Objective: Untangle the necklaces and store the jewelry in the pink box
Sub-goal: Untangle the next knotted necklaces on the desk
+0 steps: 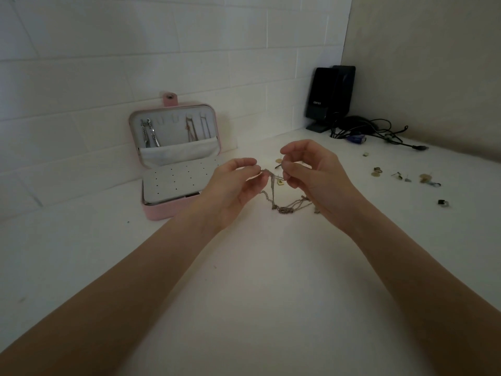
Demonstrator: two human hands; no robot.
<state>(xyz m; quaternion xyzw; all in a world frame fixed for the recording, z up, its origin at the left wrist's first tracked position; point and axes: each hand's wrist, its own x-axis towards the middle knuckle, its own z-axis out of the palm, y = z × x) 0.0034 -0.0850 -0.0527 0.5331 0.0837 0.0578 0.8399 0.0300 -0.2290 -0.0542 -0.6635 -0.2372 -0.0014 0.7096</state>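
Note:
A tangle of thin gold-coloured necklaces [283, 206] hangs between my two hands above the white table, its lower loops drooping toward the surface. My left hand [233, 189] pinches the chain at its top between thumb and fingers. My right hand [311, 172] pinches another strand just to the right, a small gold pendant dangling between the hands. The pink box [160, 213] stands open at the left against the wall; its lid holds a silver chain and thin necklaces on hooks above a white pocket. A white perforated panel covers its base.
Small earrings and rings [401, 176] lie scattered on the table at the right, with a dark ring [443, 203] nearer the front. Black speakers [329, 97] and a bundle of cables [379, 132] fill the back right corner. A white tiled wall runs behind.

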